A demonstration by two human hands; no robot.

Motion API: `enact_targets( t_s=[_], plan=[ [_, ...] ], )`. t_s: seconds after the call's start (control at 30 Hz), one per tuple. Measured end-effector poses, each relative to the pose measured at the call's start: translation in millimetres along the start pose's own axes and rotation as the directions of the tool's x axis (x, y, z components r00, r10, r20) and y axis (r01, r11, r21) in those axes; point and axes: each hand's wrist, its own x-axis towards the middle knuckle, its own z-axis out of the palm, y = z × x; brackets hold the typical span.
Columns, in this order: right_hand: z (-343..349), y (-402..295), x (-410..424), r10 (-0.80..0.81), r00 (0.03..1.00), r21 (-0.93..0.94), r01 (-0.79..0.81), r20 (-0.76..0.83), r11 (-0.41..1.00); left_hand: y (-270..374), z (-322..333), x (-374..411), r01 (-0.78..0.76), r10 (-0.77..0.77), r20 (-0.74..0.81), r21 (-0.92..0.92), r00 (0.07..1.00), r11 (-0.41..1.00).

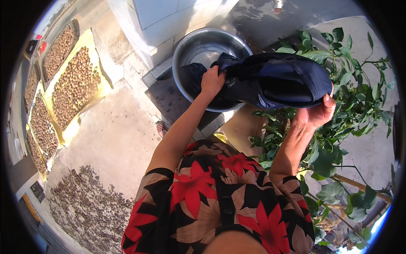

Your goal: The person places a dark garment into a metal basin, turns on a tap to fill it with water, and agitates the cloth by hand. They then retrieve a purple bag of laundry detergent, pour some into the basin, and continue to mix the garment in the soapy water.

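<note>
A dark navy garment (285,79) stretches between my two hands, above and to the right of a round metal basin (213,31). My left hand (213,82) grips a bunched part of the cloth over the basin. Farther right, my right hand (317,109) pinches the garment's stitched, band-like edge, which curves round a dark opening. Part of the dark cloth hangs down into the basin. The basin's bottom shows pale and shiny where the cloth does not cover it. Some fingers of both hands are hidden by the fabric.
Leafy green plants (345,79) grow close beside my right arm. A tiled wall (171,19) rises behind the basin. To the left, yellow sheets (103,79) bear many round brown nuts (74,85). Small dark pieces (88,206) lie spread over the concrete ground (123,127).
</note>
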Motion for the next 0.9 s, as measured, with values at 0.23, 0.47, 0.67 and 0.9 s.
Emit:
enact_targets(
  t_s=[0.23,0.47,0.67,0.9],
  plan=[
    [-43.8,-4.6,15.4,-0.126,0.914,-0.206,0.047,-0.386,0.977,0.2,-76.1,41.9,0.108,-0.101,0.042,-0.483,0.994,0.869],
    [-87.3,28.5,39.0,-0.154,0.834,-0.243,0.025,-0.530,0.970,75.7,-144.1,51.1,0.087,-0.113,0.009,-0.705,0.994,0.704],
    [-95.8,43.2,47.6,-0.163,0.842,-0.282,0.013,-0.515,0.959,119.2,-160.3,47.3,0.130,-0.096,0.092,-0.832,0.991,0.540],
    [-84.7,36.5,54.3,-0.152,0.867,-0.255,0.030,-0.475,0.966,143.2,-164.8,44.2,0.118,-0.086,0.081,-0.753,0.993,0.648]
  ],
)
